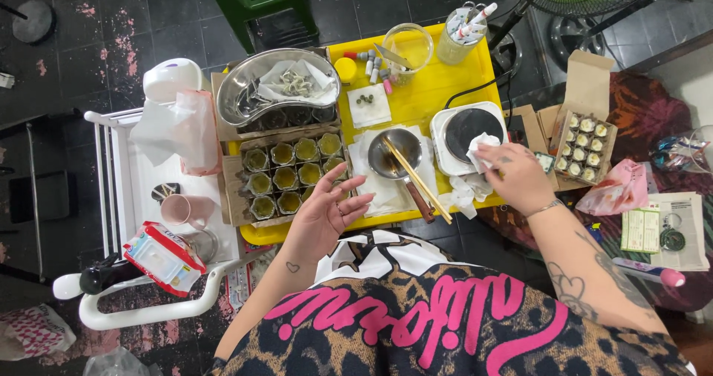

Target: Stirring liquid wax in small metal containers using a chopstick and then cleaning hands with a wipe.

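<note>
Pressing a crumpled white tissue (481, 149) against the dark round top of a small white hotplate (468, 134), the right hand (516, 175) has its fingers pinched together on the paper at the hotplate's right near edge. More crumpled tissue (464, 194) lies just beside the hotplate on its near side. The left hand (327, 212) hovers spread and holding nothing, fingers fanned, above the near right corner of a cardboard box of small green-filled jars (286, 175); whether it touches the box cannot be told. Between the two hands a small metal pan (395, 153) rests on white paper, with a pair of wooden sticks (416, 179) laid across its rim and running toward the near right. All of this sits on a yellow tray (423, 97). At the far left of the tray stands a metal kidney-shaped basin (278, 86). To the right, off the tray, an open carton of small capped pots (585, 147) lies on the patterned tabletop (639, 112).
</note>
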